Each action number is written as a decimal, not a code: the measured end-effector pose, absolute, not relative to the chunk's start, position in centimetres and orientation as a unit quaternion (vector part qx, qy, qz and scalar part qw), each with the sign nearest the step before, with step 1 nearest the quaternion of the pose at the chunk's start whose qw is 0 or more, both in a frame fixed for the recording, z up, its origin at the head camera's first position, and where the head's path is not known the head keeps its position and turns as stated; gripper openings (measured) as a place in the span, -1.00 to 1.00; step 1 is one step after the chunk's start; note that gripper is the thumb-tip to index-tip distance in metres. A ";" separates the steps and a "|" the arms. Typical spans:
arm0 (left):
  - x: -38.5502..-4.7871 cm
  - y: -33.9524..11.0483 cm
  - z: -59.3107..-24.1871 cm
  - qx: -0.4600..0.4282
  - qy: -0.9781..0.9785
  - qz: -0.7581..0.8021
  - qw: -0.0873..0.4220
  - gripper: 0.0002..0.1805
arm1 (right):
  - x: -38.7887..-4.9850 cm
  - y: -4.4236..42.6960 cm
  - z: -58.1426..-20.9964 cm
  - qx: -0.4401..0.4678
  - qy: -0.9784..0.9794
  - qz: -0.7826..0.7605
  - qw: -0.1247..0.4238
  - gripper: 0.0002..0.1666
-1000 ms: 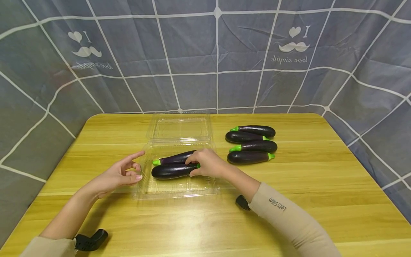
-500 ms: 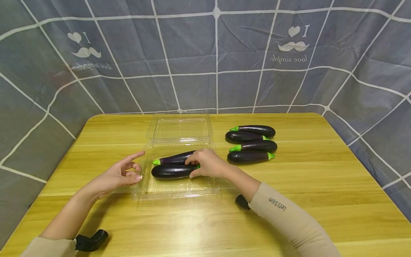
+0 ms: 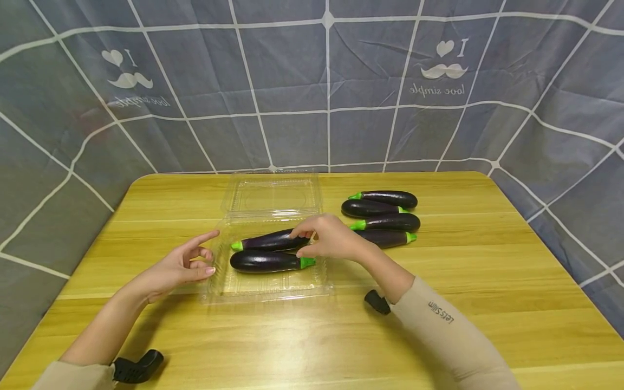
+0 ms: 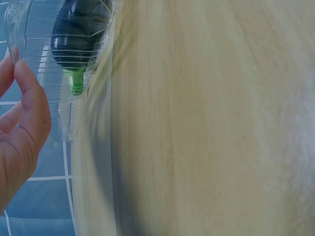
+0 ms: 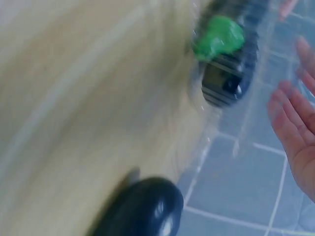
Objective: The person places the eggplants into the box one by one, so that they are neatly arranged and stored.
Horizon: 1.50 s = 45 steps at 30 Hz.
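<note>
Two dark purple eggplants lie side by side in the base of a clear plastic clamshell box. The rear eggplant has its green stem to the left; the front eggplant has its stem to the right. My right hand is over the right ends of these eggplants, holding nothing; its fingers look spread in the right wrist view. At the box's left edge is my left hand, index finger extended and the other fingers bent. In the left wrist view its thumb appears to touch the plastic rim.
The box's lid lies folded back behind its base. Several more eggplants lie in a row to the right of the box, the nearest partly hidden by my right hand. A grey tiled-pattern cloth hangs behind the wooden table.
My right hand has let go of the front eggplant and moved up and right, uncovering its green stem. The left hand and the box have stayed in place.
</note>
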<state>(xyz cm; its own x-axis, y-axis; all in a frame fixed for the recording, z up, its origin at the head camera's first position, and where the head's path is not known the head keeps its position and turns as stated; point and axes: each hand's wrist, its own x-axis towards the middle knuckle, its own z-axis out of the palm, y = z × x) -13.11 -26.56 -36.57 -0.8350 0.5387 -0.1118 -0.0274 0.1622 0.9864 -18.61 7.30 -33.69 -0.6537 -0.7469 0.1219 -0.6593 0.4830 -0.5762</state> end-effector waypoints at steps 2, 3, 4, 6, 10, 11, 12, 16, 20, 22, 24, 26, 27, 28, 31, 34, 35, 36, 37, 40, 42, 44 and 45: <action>-13.1 -26.5 -36.6 0.179 0.726 0.624 0.228 -0.15 | -18.6 7.9 -33.4 -0.403 0.858 -0.311 0.070 -0.62; -13.1 -26.6 -36.6 0.180 0.725 0.625 0.229 -0.15 | -18.6 8.2 -33.2 -0.402 0.857 -0.315 0.066 -0.62; -13.1 -26.6 -36.6 0.179 0.725 0.625 0.229 -0.15 | -18.6 8.5 -33.1 -0.402 0.857 -0.317 0.060 -0.62; -13.1 -26.6 -36.6 0.178 0.725 0.625 0.229 -0.15 | -18.7 9.1 -33.0 -0.402 0.855 -0.323 0.050 -0.60; -13.0 -26.6 -36.6 0.178 0.724 0.626 0.228 -0.16 | -18.9 10.3 -32.9 -0.396 0.859 -0.324 0.040 -0.59; -13.0 -26.6 -36.6 0.181 0.723 0.626 0.228 -0.16 | -18.9 10.6 -32.9 -0.393 0.860 -0.323 0.040 -0.58; -13.0 -26.6 -36.6 0.182 0.722 0.627 0.228 -0.17 | -18.9 11.0 -32.9 -0.391 0.863 -0.319 0.037 -0.58; -13.0 -26.6 -36.6 0.180 0.725 0.624 0.228 -0.16 | -18.9 12.5 -32.8 -0.373 0.871 -0.318 0.035 -0.56; -13.1 -26.7 -36.6 0.170 0.730 0.620 0.232 -0.13 | -18.8 13.9 -33.1 -0.350 0.878 -0.326 0.035 -0.54; -13.1 -26.8 -36.6 0.167 0.731 0.618 0.234 -0.12 | -18.8 14.6 -33.3 -0.342 0.881 -0.324 0.030 -0.53; -13.1 -26.8 -36.7 0.168 0.732 0.617 0.235 -0.12 | -18.8 15.1 -33.5 -0.336 0.884 -0.323 0.024 -0.54; -13.2 -26.8 -36.7 0.168 0.732 0.617 0.235 -0.12 | -18.8 15.6 -33.5 -0.333 0.886 -0.322 0.019 -0.55; -13.2 -26.8 -36.7 0.168 0.732 0.617 0.235 -0.12 | -18.8 15.8 -33.5 -0.332 0.887 -0.321 0.016 -0.55; -13.2 -26.8 -36.7 0.167 0.732 0.617 0.235 -0.12 | -18.8 16.0 -33.5 -0.330 0.887 -0.322 0.016 -0.55; -13.1 -26.7 -36.7 0.169 0.731 0.619 0.232 -0.14 | -18.7 16.6 -33.4 -0.326 0.889 -0.321 0.012 -0.56; -13.1 -26.7 -36.7 0.171 0.729 0.621 0.230 -0.14 | -18.7 17.3 -33.5 -0.321 0.891 -0.322 0.011 -0.57; -13.1 -26.6 -36.7 0.173 0.729 0.622 0.229 -0.15 | -18.7 17.5 -33.6 -0.320 0.892 -0.320 0.009 -0.57; -13.1 -26.6 -36.7 0.171 0.730 0.621 0.229 -0.15 | -18.7 17.8 -33.6 -0.317 0.893 -0.320 0.009 -0.57; -13.0 -26.6 -36.7 0.171 0.730 0.621 0.228 -0.15 | -18.7 18.0 -33.7 -0.315 0.893 -0.320 0.008 -0.56; -13.0 -26.6 -36.7 0.174 0.730 0.621 0.226 -0.16 | -18.7 18.9 -34.0 -0.309 0.896 -0.318 0.004 -0.55; -13.0 -26.5 -36.7 0.176 0.730 0.621 0.225 -0.16 | -18.8 19.4 -34.2 -0.305 0.898 -0.318 0.001 -0.55; -13.0 -26.5 -36.6 0.177 0.729 0.622 0.224 -0.17 | -18.9 20.0 -34.3 -0.303 0.900 -0.315 -0.002 -0.56; -13.0 -26.5 -36.6 0.177 0.730 0.622 0.224 -0.16 | -18.9 20.2 -34.4 -0.302 0.901 -0.311 -0.003 -0.57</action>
<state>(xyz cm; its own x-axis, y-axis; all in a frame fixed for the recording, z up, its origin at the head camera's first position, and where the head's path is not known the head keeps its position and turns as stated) -12.98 -26.53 -36.64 -0.8375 0.5359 -0.1067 -0.0204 0.1645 0.9862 -18.92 20.23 -34.38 -0.8176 -0.5421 0.1940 -0.5463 0.6243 -0.5584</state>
